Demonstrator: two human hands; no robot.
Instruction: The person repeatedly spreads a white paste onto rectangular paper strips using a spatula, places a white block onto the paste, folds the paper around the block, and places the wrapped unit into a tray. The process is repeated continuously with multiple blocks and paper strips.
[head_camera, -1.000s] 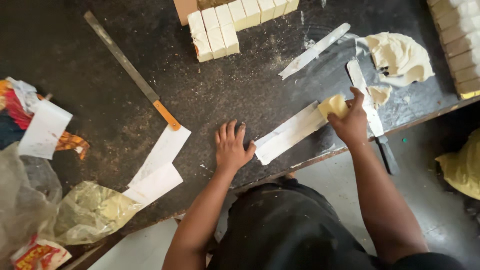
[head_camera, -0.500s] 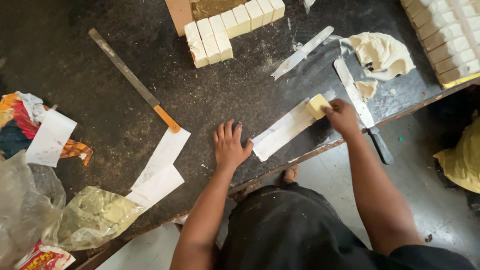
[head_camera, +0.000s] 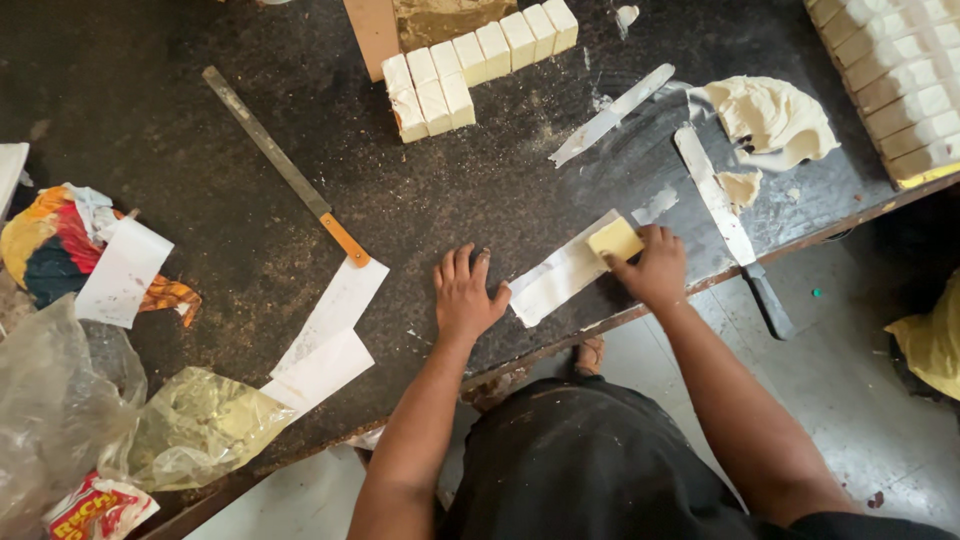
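Moved: pale yellow block (head_camera: 614, 240) now further along the paper strip (head_camera: 562, 276) toward the left hand than half a second ago; right hand (head_camera: 653, 268) shifted with it; left hand (head_camera: 466, 294) unchanged
Block: small, square, sitting on the upper right end of the strip; near the table's front edge
Right hand: fingers curled around the block's near side, gripping it; thumb side hidden
Left hand: open, fingers spread, palm flat on the dark table (head_camera: 200, 220); thumb just at the strip's lower left end
Strip: white, lying diagonally between the two hands
Beside the right hand: broad blade with dark handle (head_camera: 728, 220) jutting over the table edge; small lump of soft paste (head_camera: 740, 186) touching it; larger creamy heap (head_camera: 772, 118) behind
Further back: narrow pale scraper (head_camera: 610, 116); cluster of cut white bars (head_camera: 470, 60) against a wooden box (head_camera: 372, 34); stacked bars (head_camera: 900, 70) at far right
Left of centre: long knife with orange handle (head_camera: 290, 170); loose white paper slips (head_camera: 330, 330)
Far left: crumpled clear bags (head_camera: 150, 420); coloured wrappers (head_camera: 60, 240)
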